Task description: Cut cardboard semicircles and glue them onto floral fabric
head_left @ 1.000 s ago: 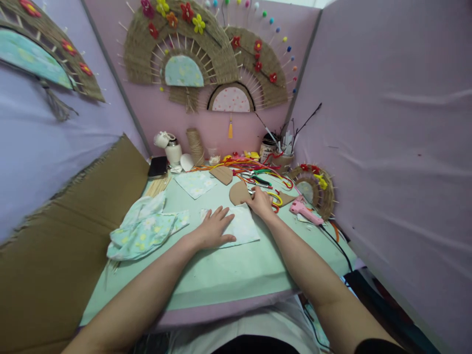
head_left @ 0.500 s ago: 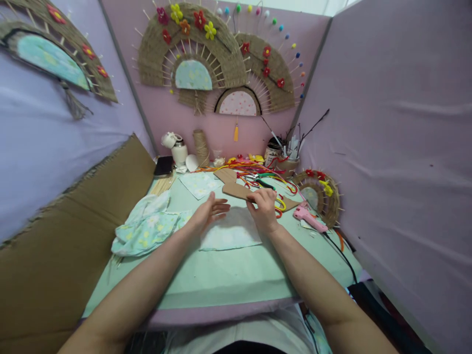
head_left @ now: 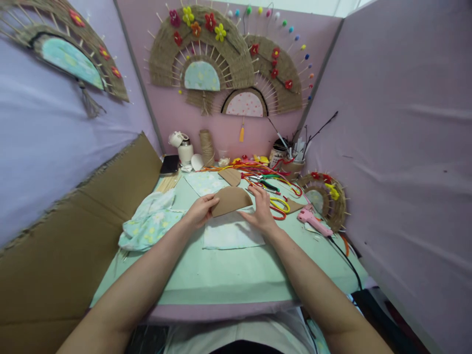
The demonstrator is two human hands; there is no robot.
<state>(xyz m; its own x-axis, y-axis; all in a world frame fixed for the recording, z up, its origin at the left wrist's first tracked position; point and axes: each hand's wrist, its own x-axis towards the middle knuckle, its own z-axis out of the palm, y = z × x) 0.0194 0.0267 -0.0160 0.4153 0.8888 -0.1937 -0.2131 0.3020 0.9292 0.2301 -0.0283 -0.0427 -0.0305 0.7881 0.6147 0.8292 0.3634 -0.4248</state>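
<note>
A brown cardboard half-circle [head_left: 232, 200] is held up in front of me, its curved edge away from me. My left hand [head_left: 203, 208] pinches its left corner between thumb and fingers. Close to the right corner is my right hand [head_left: 261, 209], thumb and fingers spread apart, not gripping the card. Beneath the card a pale piece of cloth [head_left: 232, 238] lies flat on the green table [head_left: 228, 280], partly covered by the card. Behind it lie another cardboard piece [head_left: 230, 176] and a floral cloth square [head_left: 206, 183].
Crumpled floral fabric [head_left: 149, 223] lies at the left beside a tall cardboard sheet [head_left: 73, 221]. To the right are scissors [head_left: 280, 205], green-handled pliers [head_left: 270, 186], a pink glue gun [head_left: 314, 222] with its cord, and a small woven fan [head_left: 324, 199]. A twine spool [head_left: 207, 148] stands behind.
The cardboard half-circle has passed from my right hand to my left and now faces me more fully. My right hand has let go and opened. The view has shifted slightly.
</note>
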